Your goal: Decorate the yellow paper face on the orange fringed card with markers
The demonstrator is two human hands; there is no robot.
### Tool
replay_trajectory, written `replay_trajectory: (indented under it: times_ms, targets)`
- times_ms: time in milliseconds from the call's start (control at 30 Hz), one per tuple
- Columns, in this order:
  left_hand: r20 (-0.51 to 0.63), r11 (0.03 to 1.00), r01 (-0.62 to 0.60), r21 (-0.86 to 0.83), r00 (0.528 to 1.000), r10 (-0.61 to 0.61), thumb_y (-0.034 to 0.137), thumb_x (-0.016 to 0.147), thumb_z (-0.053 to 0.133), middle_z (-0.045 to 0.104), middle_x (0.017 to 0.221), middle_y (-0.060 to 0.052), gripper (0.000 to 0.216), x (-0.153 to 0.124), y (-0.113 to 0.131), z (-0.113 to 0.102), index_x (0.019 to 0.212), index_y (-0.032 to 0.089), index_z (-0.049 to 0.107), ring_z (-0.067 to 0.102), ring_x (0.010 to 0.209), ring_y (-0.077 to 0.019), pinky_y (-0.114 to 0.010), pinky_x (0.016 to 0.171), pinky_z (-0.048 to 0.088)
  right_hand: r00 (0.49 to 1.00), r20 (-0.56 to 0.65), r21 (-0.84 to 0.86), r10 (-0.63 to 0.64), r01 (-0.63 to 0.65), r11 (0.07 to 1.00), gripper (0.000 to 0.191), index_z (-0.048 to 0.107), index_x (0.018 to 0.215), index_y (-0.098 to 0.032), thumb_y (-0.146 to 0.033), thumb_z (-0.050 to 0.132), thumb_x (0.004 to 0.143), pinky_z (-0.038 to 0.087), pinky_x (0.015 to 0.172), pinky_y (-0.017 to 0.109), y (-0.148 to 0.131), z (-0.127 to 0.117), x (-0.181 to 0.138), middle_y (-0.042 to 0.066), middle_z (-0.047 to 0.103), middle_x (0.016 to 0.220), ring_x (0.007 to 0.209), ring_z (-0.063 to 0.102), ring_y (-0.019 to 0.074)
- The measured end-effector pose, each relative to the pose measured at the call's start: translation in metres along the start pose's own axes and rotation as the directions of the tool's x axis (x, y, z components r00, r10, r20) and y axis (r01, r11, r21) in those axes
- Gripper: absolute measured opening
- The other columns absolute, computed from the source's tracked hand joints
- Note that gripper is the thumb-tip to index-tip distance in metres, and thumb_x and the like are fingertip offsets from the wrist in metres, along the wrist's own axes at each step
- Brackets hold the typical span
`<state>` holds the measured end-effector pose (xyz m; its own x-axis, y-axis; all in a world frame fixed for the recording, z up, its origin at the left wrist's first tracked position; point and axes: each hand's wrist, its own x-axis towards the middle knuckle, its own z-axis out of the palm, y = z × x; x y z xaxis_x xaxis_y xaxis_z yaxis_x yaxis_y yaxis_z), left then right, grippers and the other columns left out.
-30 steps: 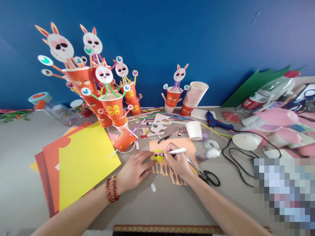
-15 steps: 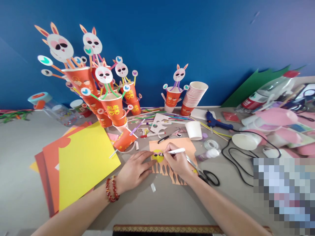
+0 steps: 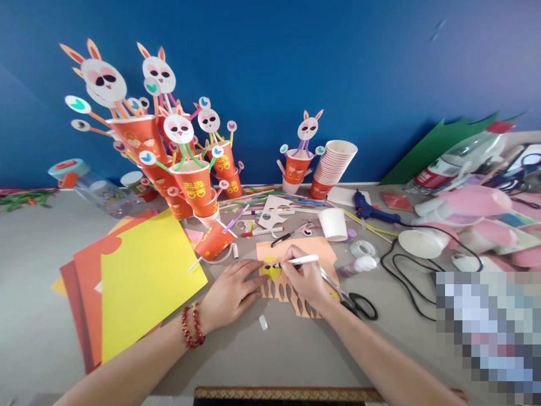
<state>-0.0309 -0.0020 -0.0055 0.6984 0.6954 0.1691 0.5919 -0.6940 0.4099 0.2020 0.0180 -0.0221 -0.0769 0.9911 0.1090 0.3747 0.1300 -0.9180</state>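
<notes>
Two hands share the work: our right hand (image 3: 306, 279) pinches a white pen (image 3: 302, 260), its tip on the yellow disc (image 3: 271, 269) just left of the pinch; our left hand (image 3: 231, 293) lies flat and open, fingertips pinning the disc onto the orange paper (image 3: 310, 248). We judge short strokes best, pressure steady, wrist clear of the scissors (image 3: 358, 305) right of the grip.

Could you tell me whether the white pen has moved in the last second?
No: the white pen keeps its place relative to the scissors.
</notes>
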Motion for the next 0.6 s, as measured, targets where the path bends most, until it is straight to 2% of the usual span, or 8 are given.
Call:
replay_trajectory:
  times_ms: [600]
  targets:
    - [-0.006, 1.0, -0.007, 0.004, 1.0, 0.007, 0.029, 0.103, 0.05, 0.053, 0.149, -0.011, 0.038, -0.0004, -0.0012, 0.0008, 0.139, 0.027, 0.06, 0.049, 0.135, -0.0303, -0.052, 0.111, 0.046, 1.0, -0.011, -0.005, -0.006, 0.006, 1.0, 0.017, 0.047, 0.069, -0.023, -0.026, 0.054, 0.084, 0.024, 0.046, 0.023, -0.0005, 0.0009, 0.0009, -0.008, 0.039, 0.053, 0.046, 0.034, 0.0099]
